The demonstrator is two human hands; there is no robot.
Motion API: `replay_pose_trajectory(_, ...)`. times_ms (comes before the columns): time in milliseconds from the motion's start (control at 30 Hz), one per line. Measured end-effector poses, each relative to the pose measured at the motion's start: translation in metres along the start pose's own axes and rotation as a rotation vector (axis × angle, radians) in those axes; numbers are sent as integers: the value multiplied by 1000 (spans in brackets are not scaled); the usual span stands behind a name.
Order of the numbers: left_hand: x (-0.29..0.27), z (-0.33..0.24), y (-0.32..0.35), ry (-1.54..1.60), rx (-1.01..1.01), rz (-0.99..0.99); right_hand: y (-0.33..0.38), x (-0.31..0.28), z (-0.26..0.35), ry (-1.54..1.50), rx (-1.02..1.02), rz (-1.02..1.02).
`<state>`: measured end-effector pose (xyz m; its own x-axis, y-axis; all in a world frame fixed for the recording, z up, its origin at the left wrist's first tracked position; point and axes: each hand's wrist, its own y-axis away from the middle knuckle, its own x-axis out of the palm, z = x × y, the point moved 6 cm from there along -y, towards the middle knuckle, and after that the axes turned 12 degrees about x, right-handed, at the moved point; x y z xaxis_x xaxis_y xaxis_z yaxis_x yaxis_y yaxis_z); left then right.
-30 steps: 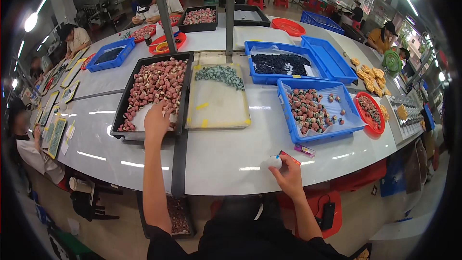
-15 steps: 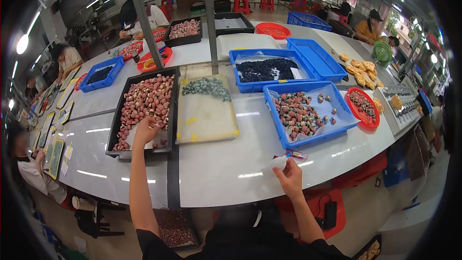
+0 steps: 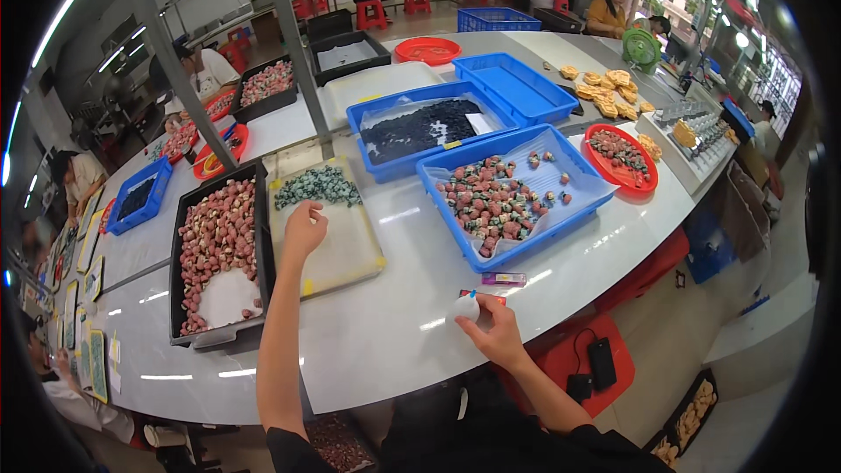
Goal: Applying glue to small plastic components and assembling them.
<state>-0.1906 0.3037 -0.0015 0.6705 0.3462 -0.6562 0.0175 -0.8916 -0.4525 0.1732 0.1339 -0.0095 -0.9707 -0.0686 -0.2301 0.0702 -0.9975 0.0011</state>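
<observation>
Bench: a broad white bench [image 3: 399, 320] curves around the person; two bare forearms reach over it from the near side.
Blue tray: a paper-lined blue tray [image 3: 552, 235], right of centre and beyond the right hand, holding round pink-and-green pieces [image 3: 492, 203].
Black tray: a deep black tray [image 3: 229, 331] just left of the left hand, its long side running away from the person; reddish pieces [image 3: 219, 232] fill its far part, and pale lining shows at the near end.
Board: a pale, flat board [image 3: 342, 245] with yellow tape at its corners, right of the black tray, its long axis also pointing away.
Green pieces: a cluster of small green pieces [image 3: 317, 186] across the board's far end, longer from left to right, just beyond the left fingers.
Left hand: above the board, much the nearer to the cluster; the fingers [image 3: 312, 208] look bent and loosely gathered; whether they hold anything cannot be told.
Right hand: well apart, to the right and closer to the body, thumb and fingers [image 3: 469, 326] pinching a white container.
White container: small [image 3: 467, 307], its blue tip pointing away from the person.
Lighter: purple [image 3: 504, 279], lying just beyond the right hand.
</observation>
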Motion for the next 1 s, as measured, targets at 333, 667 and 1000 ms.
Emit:
replay_pose_trajectory(333, 41, 16, -27, -357, -85, -85, -2, -2, 0, 14, -19, -21)
replay_pose_trajectory(667, 5, -149, 108, 14, 193, 158, -2, -2, 3, 8, -58, -12)
replay_pose_trajectory(1000, 16, -198, 210, -15, -26, 140, 0, -4, -1, -138, 4, 30)
